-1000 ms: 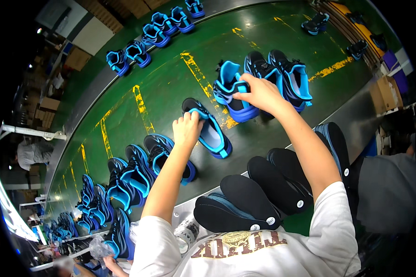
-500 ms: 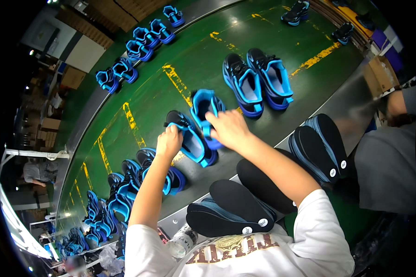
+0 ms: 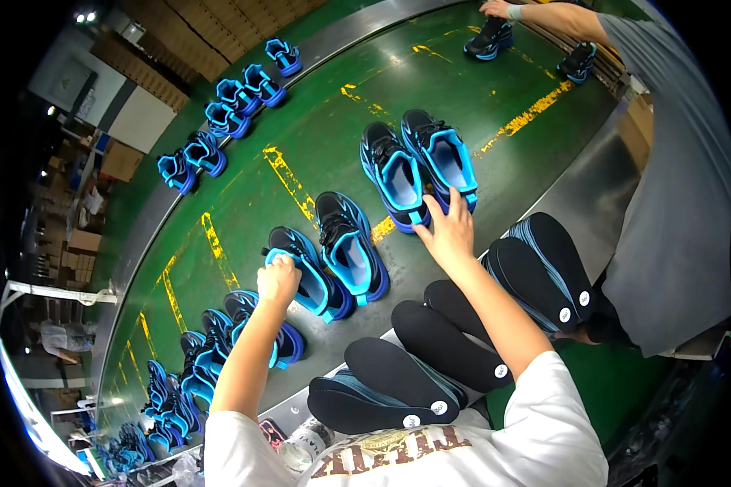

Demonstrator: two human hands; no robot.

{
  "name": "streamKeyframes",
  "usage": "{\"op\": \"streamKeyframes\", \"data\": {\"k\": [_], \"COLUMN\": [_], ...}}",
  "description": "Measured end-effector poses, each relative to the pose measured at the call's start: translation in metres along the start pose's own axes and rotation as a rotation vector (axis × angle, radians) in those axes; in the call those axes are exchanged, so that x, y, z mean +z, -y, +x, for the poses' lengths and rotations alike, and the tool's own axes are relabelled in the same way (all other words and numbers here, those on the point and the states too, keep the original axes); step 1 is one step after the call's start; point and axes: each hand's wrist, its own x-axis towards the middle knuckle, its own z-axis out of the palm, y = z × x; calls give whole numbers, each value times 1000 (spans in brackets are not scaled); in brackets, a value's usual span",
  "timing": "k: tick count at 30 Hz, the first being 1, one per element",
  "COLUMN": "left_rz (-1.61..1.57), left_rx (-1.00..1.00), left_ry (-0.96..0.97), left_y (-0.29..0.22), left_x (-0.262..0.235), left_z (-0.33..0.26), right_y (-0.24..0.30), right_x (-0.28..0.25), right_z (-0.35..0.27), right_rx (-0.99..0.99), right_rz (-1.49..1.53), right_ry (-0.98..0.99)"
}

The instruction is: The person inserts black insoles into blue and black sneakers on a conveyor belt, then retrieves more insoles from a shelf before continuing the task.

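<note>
My left hand (image 3: 278, 280) is closed on the collar edge of a black and blue sneaker (image 3: 339, 303), whose opening faces me. Beside it stands its fellow, another sneaker (image 3: 353, 258) with a grey lining, which neither hand touches. Farther right, my right hand (image 3: 448, 235) has its fingers spread at the heels of a second pair. Its thumb is by the heel loop of the left sneaker (image 3: 399, 180) of that pair, and its fingertips are at the heel of the right sneaker (image 3: 448, 161). Whether the fingertips press on it I cannot tell.
Stacks of black insoles (image 3: 398, 373) with round white stickers lie along the near metal ledge, and more insoles (image 3: 540, 272) lie to the right. Several sneakers (image 3: 211, 349) line the green belt (image 3: 244, 191) at left. A co-worker's hand (image 3: 495, 10) is at a far sneaker (image 3: 489, 40). A plastic bottle (image 3: 307, 442) lies near me.
My right hand has left the middle sneaker, which now stands straight beside its fellow, and moved right to the second pair. My left hand stays at its sneaker. A co-worker's arm has reached in.
</note>
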Motion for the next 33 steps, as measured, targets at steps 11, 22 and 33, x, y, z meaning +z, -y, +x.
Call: {"op": "streamKeyframes", "data": {"k": [11,22,33], "left_rz": [-1539,-1661,-697], "left_rx": [-498,-981,-496], "left_ry": [-83,-570,-169], "left_y": [23,19,-52], "left_x": [-58,-63,-42], "left_z": [-85,-334,-350], "right_y": [1,8,7], "right_x": [24,10,-9], "right_z": [87,181,99], "right_rx": [-100,17,-166], "right_rz": [170,594,335], "right_ry": [148,406,433]}}
